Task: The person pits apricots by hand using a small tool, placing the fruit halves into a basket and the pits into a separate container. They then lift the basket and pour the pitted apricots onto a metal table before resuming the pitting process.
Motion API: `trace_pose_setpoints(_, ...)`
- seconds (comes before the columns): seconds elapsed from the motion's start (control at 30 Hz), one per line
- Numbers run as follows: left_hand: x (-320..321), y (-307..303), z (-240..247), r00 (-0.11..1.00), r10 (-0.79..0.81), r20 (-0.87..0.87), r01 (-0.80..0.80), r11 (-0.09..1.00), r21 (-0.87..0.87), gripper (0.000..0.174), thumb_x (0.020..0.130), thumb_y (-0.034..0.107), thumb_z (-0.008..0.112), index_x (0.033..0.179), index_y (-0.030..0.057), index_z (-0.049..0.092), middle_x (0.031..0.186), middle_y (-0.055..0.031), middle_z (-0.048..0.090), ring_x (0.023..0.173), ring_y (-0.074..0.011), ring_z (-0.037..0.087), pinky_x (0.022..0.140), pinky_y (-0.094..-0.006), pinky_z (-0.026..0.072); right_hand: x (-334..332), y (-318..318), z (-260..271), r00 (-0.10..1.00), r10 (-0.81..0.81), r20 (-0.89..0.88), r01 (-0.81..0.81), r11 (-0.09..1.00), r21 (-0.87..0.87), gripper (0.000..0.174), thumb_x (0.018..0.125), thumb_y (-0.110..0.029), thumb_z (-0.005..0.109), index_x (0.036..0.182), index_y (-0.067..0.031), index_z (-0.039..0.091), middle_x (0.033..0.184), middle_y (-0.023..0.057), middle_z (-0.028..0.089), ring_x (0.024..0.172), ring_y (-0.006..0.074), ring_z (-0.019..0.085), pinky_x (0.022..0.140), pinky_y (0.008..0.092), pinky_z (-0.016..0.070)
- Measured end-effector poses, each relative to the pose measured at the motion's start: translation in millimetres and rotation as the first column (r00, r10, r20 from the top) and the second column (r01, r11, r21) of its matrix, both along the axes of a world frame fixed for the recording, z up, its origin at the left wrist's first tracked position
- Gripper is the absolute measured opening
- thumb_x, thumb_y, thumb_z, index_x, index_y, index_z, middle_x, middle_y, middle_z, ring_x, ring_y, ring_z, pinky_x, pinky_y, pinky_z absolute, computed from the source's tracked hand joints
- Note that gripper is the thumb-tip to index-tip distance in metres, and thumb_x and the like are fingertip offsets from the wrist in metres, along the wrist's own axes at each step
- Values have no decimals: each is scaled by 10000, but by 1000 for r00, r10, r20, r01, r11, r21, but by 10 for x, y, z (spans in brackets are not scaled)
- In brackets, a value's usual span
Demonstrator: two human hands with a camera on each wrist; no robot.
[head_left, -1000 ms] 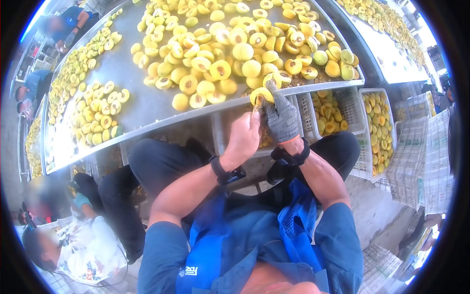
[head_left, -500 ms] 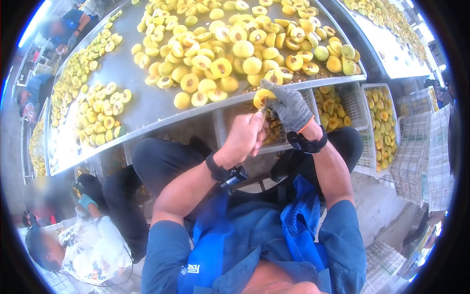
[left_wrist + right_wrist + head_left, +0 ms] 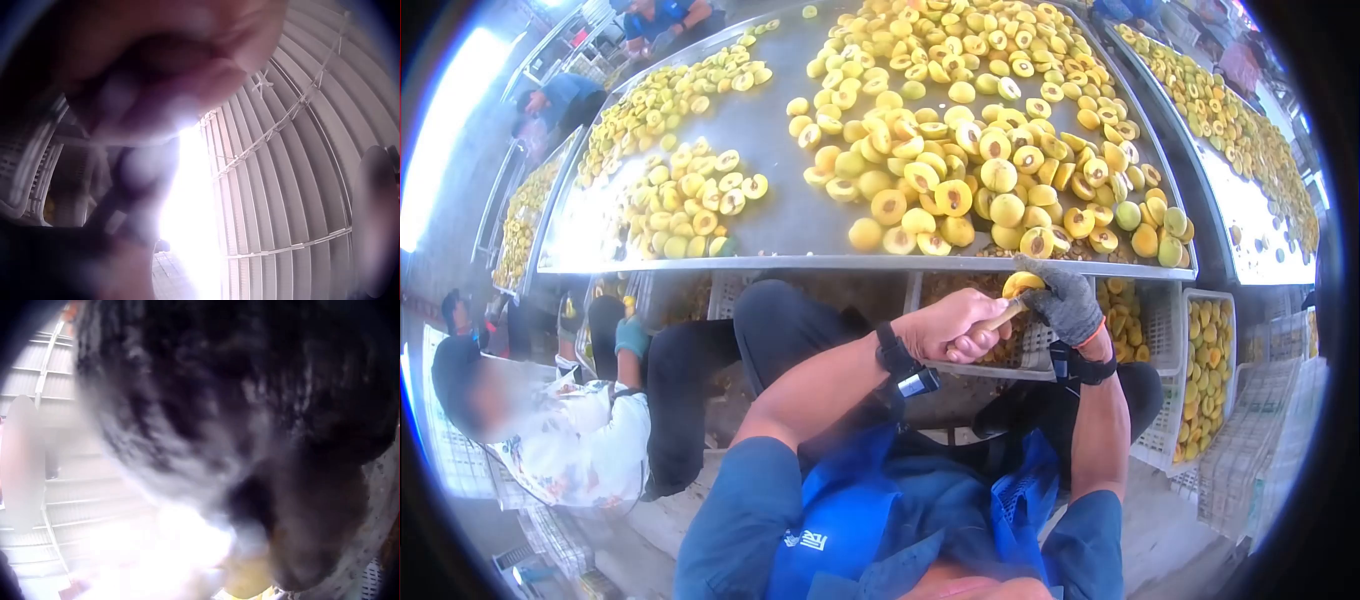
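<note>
My bare left hand (image 3: pixel 948 325) grips a pitting tool by its light wooden handle (image 3: pixel 1000 318), the fingers curled round it. The tool's far end meets a yellow peach half (image 3: pixel 1023 284), which my right hand (image 3: pixel 1065 305) pinches in a grey knitted glove. Both hands are just in front of the metal table's near rim, above a crate (image 3: pixel 1040 347). In the left wrist view the bare hand (image 3: pixel 169 75) is dark and blurred. The glove (image 3: pixel 206 394) fills most of the right wrist view, with the yellow fruit (image 3: pixel 249 578) at its fingertips.
The metal table (image 3: pixel 775 200) bears a large heap of halved peaches (image 3: pixel 975 150) and a smaller pile (image 3: pixel 690 205) at left. White crates of peaches (image 3: pixel 1203 375) stand to the right. A person in a patterned white shirt (image 3: pixel 590 440) sits at left. My knees are under the hands.
The head view has turned, so the table appears lower and further right. Both hands have drawn back from the table rim. The peach half stays in the gloved hand, and more of the tool's handle shows.
</note>
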State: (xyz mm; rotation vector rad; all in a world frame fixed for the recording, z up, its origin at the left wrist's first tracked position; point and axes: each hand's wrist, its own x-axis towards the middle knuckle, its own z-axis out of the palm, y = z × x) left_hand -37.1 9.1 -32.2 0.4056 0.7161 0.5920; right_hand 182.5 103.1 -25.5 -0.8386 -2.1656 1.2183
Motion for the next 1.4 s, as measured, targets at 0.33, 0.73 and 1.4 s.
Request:
trace_pose_setpoints(0.33, -151, 100, -232, 876, -135, -464, 302, 902, 308, 456, 1055, 357, 495, 837, -18, 634, 571, -37, 512, 407, -119, 449, 388, -279, 386, 251, 179, -232, 972, -172, 160, 209, 944, -256, 400, 791, -85, 811, 1178, -34, 722, 907, 58, 726, 737, 131, 646, 664, 305, 524)
trace_pose_setpoints(0.73, 120, -86, -203, 83, 347, -934, 836, 486, 255, 422, 985, 389, 550, 955, -9, 689, 833, -248, 710, 838, -425, 702, 766, -506, 563, 1233, 61, -139, 671, -503, 544, 282, 853, 440, 415, 823, -180, 783, 1223, -91, 712, 1175, 158, 714, 1036, 321, 693, 911, 385, 534)
trace_pose_setpoints(1.4, 103, -95, -278, 346, 548, -762, 448, 617, 647, 360, 985, 334, 610, 880, -6, 664, 760, -226, 676, 702, -368, 667, 672, -462, 519, -376, 442, -324, 760, -620, 194, 457, 723, 519, 304, 803, -279, 777, 999, -69, 681, 943, 184, 687, 866, 372, 692, 785, 464, 558)
